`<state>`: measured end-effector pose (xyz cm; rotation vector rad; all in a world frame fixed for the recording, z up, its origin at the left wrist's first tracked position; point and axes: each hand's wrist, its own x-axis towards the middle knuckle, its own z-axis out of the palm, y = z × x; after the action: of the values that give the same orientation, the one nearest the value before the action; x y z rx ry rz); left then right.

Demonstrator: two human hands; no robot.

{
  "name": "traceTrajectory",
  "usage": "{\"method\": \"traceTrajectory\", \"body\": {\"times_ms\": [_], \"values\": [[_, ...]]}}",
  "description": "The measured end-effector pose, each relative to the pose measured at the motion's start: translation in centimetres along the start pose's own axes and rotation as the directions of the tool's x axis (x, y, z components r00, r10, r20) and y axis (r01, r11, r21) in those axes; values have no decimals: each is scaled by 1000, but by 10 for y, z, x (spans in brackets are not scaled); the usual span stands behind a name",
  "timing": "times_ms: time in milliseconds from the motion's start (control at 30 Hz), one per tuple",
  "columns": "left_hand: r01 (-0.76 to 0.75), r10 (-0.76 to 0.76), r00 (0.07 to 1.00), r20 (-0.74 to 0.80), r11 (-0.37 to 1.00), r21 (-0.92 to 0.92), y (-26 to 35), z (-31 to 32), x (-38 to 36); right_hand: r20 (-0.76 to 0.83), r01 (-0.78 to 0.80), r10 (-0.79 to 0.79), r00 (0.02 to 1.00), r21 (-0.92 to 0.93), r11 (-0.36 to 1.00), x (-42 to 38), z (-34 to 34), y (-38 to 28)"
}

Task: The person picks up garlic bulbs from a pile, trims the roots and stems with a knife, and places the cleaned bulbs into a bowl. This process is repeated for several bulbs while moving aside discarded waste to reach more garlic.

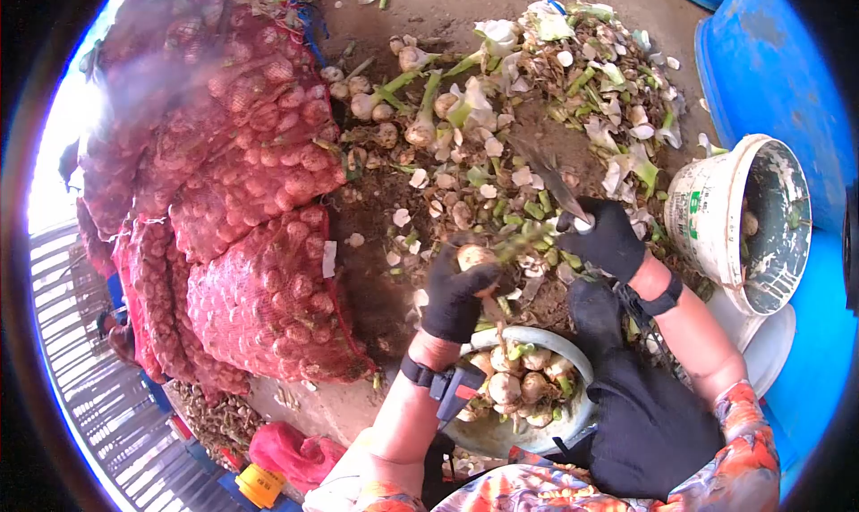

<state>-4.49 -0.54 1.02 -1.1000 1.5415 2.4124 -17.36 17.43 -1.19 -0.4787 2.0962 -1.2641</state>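
My left hand [455, 293], in a black glove, is closed around a pale onion [476, 258]. In my black-gloved right hand [608, 240] is a knife [559, 186], its blade angled up and to the left. A blurred green streak, perhaps stalk pieces, lies between the two hands. Below them, by my legs, stands a round pale basin [573, 362] with several onions [505, 389] in it, some with green sprouts. Cut green pieces [533, 210] and peelings are scattered on the ground under the knife.
Red mesh sacks [259, 302] full of onions are stacked at left. A heap of trimmings [608, 87] lies ahead, with loose sprouted onions [420, 132] left of it. A stained white bucket [707, 217] lies tilted at right, beside blue containers [778, 74]. A yellow container [259, 485] is at lower left.
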Motion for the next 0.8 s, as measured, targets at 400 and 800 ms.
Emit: {"method": "traceTrajectory", "body": {"times_ms": [400,800], "values": [[-156,-68,778,625,942,296,41,-39,-21,386,11,92,918,-257,966,-28,44,84],[-73,451,759,469,-657,751,65,-100,214,263,-199,186,947,21,980,-3,25,56]]}}
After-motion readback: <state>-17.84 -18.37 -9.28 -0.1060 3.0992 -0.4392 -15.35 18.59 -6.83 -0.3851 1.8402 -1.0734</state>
